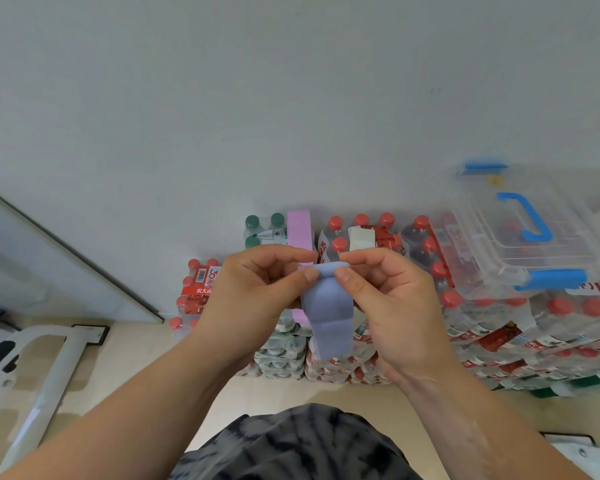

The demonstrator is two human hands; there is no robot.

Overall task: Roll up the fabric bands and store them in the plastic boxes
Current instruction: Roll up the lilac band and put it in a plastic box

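**Both hands pinch the top of the blue band, in front of the bottle packs**

Far left, we have a white metal frame (49,368) of flat bars lying on the pale floor (291,393), with a smooth grey panel (49,258) leaning against the wall above it. Moving in, there's a shrink-wrapped pack of red-capped bottles (198,285), glossy film over round caps.

Now the left hand (253,289): its grip is narrow, thumb and curled forefinger pinching the left end of the blue band (329,320) at its top edge. That band is soft, matte, stretchy-looking cloth. Its top is turned over into a small tight roll, and the rest hangs down below the fingers as a flat, slightly puckered strip. It is held in the air in front of the packs.

Just behind the left knuckles, a pink band (300,230) lies flat as a long strip beside the green-capped bottles (264,226).

On to the right hand (395,306): same story, a narrow grip, thumb and forefinger pinching the right end of the roll. So the rolled edge sits between the two grips and the loose tail drops between the palms.

Behind the right fingers, a cream band (361,239), folded short, rests on the red caps. Further right, the plastic box (499,244) sits on top of the stacked packs (534,334): clear, hard, rectangular, lid on, with a blue handle (530,216) and blue clasps. It is well apart from the hands.

At the bottom, a dark mottled garment (298,445).
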